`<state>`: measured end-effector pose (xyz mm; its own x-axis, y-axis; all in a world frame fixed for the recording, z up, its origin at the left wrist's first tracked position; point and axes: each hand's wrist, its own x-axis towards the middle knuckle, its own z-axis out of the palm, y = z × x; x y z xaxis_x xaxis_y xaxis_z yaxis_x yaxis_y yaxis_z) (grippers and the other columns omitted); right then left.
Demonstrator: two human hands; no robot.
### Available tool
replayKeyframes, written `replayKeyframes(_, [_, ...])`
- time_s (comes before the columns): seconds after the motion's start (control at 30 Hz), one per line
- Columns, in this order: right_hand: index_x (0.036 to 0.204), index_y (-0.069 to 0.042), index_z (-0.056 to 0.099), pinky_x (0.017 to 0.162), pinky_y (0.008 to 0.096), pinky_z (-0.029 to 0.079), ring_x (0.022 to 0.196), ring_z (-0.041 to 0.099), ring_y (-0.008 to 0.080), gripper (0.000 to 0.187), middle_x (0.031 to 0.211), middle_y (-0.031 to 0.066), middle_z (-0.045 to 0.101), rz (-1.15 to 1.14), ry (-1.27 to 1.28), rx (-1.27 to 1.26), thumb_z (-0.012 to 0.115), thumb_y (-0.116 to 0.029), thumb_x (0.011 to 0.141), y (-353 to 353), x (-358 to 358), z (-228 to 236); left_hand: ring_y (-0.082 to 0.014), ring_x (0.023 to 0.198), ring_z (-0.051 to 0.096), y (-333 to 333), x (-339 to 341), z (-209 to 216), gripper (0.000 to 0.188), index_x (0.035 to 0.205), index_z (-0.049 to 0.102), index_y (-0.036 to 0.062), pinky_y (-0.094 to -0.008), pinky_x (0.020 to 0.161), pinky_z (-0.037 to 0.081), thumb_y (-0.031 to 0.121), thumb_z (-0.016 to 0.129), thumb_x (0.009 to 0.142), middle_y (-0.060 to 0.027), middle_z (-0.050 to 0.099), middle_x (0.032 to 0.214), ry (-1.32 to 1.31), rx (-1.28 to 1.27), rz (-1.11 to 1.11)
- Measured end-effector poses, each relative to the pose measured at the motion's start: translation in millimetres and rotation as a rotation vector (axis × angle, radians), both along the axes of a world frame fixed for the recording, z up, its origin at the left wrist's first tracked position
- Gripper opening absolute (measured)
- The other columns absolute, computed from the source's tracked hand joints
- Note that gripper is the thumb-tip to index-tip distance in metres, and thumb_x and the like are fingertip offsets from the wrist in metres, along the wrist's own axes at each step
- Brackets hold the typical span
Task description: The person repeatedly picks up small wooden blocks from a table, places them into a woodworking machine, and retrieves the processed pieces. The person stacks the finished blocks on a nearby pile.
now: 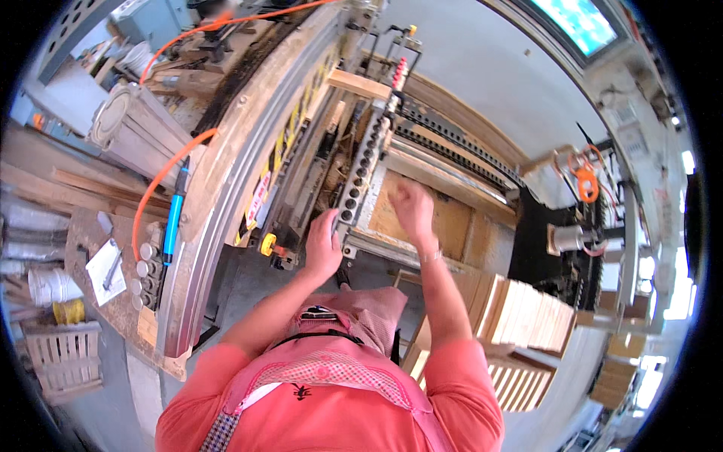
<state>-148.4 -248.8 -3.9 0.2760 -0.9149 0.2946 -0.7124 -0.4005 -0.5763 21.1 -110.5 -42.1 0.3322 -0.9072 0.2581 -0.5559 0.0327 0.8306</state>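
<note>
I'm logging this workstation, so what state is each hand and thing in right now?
Left hand: resting on the end of the grey metal bar with a row of round holes.
Right hand: raised over the bare plywood panel, blurred, holding nothing visible.
Stack of pale wooden slats: standing on edge, untouched.
Orange hose: hanging slack.

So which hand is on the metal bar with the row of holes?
The left hand: it rests on the bar's lower end, while the right hand is raised over the wooden panel.
</note>
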Motion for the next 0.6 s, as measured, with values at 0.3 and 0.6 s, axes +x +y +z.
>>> replayKeyframes(0.3, [0.094, -0.004, 0.066, 0.062, 0.0329, 0.051, 0.066, 0.064, 0.022, 0.027, 0.073, 0.0125, 0.065, -0.584, 0.034, 0.373, 0.07, -0.021, 0.074, 284.0, -151.7, -44.4, -0.0311, 0.115, 0.046, -4.0, 6.3, -24.0, 0.046, 0.118, 0.048, 0.0018, -0.0388, 0.101, 0.033, -0.009, 0.048, 0.073, -0.0153, 0.051, 0.12, -0.046, -0.091, -0.073])
replayKeyframes(0.6, [0.081, -0.009, 0.068, 0.063, 0.0366, 0.051, 0.069, 0.064, 0.0266, 0.019, 0.072, 0.0092, 0.066, -1.18, 0.175, 0.346, 0.067, -0.025, 0.072, 399.9, -284.5, -40.7, -0.0293, 0.117, 0.045, -3.6, 0.9, -13.9, 0.044, 0.12, 0.049, 0.0038, -0.0361, 0.101, 0.032, -0.006, 0.048, 0.077, -0.0137, 0.049, 0.123, -0.102, -0.001, -0.089])
